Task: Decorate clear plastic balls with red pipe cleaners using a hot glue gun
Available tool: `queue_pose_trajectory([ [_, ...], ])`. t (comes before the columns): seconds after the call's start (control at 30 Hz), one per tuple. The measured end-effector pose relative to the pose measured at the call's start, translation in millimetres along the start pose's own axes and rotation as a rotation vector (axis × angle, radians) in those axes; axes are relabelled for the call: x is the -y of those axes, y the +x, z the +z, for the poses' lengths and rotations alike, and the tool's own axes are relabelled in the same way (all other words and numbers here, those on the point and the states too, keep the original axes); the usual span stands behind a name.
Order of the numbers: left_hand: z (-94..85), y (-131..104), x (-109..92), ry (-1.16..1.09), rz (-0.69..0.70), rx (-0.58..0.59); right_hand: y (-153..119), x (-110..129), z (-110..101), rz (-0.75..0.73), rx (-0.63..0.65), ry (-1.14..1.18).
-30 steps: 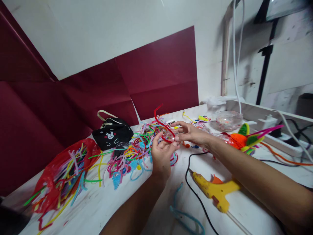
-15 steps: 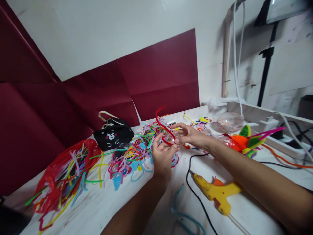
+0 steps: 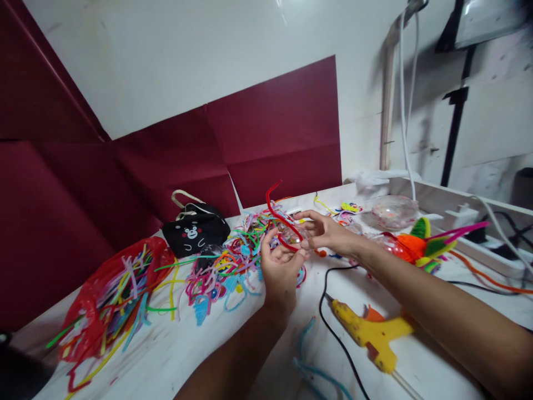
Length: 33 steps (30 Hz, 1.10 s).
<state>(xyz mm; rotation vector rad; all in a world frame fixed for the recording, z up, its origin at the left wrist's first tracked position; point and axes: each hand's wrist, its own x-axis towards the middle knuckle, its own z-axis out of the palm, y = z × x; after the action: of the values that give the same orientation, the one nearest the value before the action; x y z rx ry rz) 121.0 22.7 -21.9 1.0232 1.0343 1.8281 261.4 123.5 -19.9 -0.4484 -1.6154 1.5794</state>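
As left fingers (image 3: 266,244) and right fingers (image 3: 311,215) grip a red pipe cleaner (image 3: 272,208), a plastic bag (image 3: 161,253) holds multicoloured ones (image 3: 131,282).

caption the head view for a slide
Left hand and right hand hold a bent red pipe cleaner above a cluttered white table.

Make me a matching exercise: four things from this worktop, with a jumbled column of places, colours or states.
1. red fuzzy stem
2. glue gun
3. black bag
4. red plastic bag

A. yellow, lying on the tabletop
B. with many coloured stems inside
C. held in the hands
D. printed with a cartoon face

Pairs: 1-C, 2-A, 3-D, 4-B
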Motion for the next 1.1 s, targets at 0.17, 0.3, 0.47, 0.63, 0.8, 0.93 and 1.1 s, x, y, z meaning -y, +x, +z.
queue_pose_trajectory([
  [0.17, -0.7, 0.9, 1.2, -0.017, 0.016, 0.011, -0.2, 0.8, 1.4, 0.01, -0.008, -0.004],
  [0.3, -1.4, 1.5, 2.0, -0.015, 0.01, 0.018, 0.5, -0.9, -0.3, 0.012, -0.001, -0.009],
  [0.47, -1.8, 0.6, 2.3, -0.028, 0.006, 0.027, -0.7, -0.8, -1.4, 0.004, 0.022, -0.004],
  [0.63, -1.9, -0.6, 1.8, -0.024, 0.006, 0.043, -4.4, 4.1, 1.9, -0.012, 0.036, -0.014],
  [0.8, -2.2, -1.1, 1.0, -0.01, 0.008, 0.052, -5.6, 5.2, 3.2, 0.005, 0.042, -0.005],
  [0.93, -2.6, -0.8, 1.0, -0.003, 0.009, 0.054, -3.9, 3.5, 1.8, 0.01, 0.042, 0.002],
  [1.1, -2.6, -0.5, 0.7, 0.007, 0.022, 0.056, -2.7, 3.1, 1.4, 0.022, 0.018, -0.001],
])
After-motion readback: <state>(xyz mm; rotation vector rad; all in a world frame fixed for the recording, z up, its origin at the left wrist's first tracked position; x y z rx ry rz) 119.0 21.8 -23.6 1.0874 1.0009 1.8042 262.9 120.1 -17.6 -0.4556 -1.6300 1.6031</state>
